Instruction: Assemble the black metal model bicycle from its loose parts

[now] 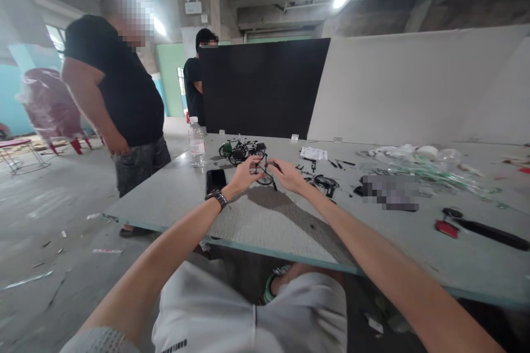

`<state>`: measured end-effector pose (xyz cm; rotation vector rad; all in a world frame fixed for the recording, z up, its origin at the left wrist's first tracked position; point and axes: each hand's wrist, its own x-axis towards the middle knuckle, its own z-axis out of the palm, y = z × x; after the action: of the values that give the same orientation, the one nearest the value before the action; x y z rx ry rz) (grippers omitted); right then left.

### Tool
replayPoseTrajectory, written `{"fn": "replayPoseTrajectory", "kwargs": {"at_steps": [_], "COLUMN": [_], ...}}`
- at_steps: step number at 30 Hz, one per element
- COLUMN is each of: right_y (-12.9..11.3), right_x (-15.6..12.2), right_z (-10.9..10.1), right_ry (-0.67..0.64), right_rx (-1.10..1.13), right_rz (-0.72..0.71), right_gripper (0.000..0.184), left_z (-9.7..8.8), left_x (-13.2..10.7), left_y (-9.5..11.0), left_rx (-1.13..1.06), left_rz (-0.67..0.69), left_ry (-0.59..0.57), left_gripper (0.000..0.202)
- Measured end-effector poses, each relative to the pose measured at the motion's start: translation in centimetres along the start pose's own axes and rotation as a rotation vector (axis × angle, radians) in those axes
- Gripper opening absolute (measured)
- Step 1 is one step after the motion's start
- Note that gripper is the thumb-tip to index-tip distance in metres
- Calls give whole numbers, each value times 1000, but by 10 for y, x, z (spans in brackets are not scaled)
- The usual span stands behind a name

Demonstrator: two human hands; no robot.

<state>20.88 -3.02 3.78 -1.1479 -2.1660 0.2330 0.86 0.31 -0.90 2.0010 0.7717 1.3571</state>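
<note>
Both hands meet over the table around a small black model bicycle (265,180), whose wheel shows below my fingers. My left hand (245,174), with a watch on its wrist, pinches the model from the left. From the other side my right hand (286,174) has its fingers closed at the top of the frame; any small part in them is hidden. Just behind stand finished-looking model bicycles (238,150), some with green parts. Loose black bicycle parts (325,183) lie to the right of my right hand.
A phone (215,181) and a water bottle (197,143) stand left. A printed sheet (313,153), plastic bags (430,162) and a key with a black strap (488,229) lie right. A black panel (265,88) rises behind; two people stand beyond the table's left end.
</note>
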Motion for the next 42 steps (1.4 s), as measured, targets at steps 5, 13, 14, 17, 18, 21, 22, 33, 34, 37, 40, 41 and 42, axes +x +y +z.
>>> {"fn": "replayPoseTrajectory", "kwargs": {"at_steps": [5,13,14,17,18,21,22,33,34,37,40,41,42], "right_y": [3,12,12,11,10,10,10,4,4,9,14,15,15], "right_x": [1,5,5,5,4,4,4,2,2,3,4,3,3], "right_z": [1,1,1,0,0,0,1,-1,-2,-3,-2,-2,-2], "right_ry": [50,118,111,69,56,34,29,-19,-20,5,86,115,138], "right_rx": [5,202,219,240,243,261,271,516,477,283,180,175,177], "right_rz": [-49,83,96,121,122,104,99,95,84,34,-27,-41,-48], "right_gripper": [42,43,43,45,46,44,44,46,48,52,51,49,47], "left_z": [1,-2,-2,-3,-2,-1,0,2,2,3,4,5,5], "left_x": [0,-3,-3,-3,-3,-2,-2,1,2,5,7,7,8], "left_y": [2,9,11,16,17,17,17,7,5,0,-2,-3,-3], "left_rx": [-44,19,48,116,127,153,165,124,114,46,-46,-74,-98], "left_rz": [-12,-19,-22,-27,-26,-17,-9,-46,-58,-105,-174,-193,-208], "left_ry": [-5,-90,-88,-77,-74,-65,-59,83,111,162,190,194,196], "left_gripper": [57,78,77,70,66,58,55,37,37,34,37,38,38]}}
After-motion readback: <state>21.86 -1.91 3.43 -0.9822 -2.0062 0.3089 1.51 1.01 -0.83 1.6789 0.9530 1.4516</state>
